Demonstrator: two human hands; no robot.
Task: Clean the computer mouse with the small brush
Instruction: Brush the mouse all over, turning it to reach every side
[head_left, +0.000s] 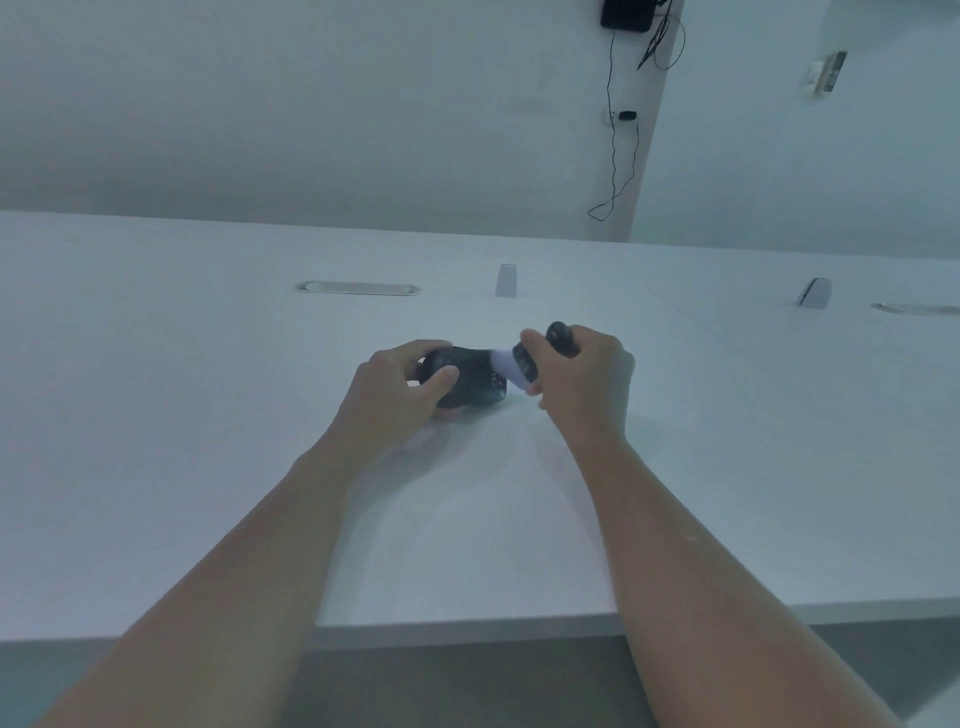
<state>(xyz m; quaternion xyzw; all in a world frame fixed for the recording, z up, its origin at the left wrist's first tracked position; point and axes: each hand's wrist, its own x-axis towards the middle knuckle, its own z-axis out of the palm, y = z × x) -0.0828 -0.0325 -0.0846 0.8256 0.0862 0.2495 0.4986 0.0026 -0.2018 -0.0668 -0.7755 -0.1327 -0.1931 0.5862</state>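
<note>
Left grip on mouse — brush touching

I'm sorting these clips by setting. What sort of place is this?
Likely an office: a long white desk with an oval cable grommet, plain walls with a dangling cable, and a computer mouse being brushed.

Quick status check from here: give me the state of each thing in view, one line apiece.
computer mouse: held in the left hand, raised or resting on the table I cannot tell.
small brush: gripped, white bristles against the mouse's right end.
left hand: closed on the mouse, thumb on top.
right hand: closed on the brush handle.
table: white, bare near the hands.
cable cover: closed, flush in the tabletop.
</note>
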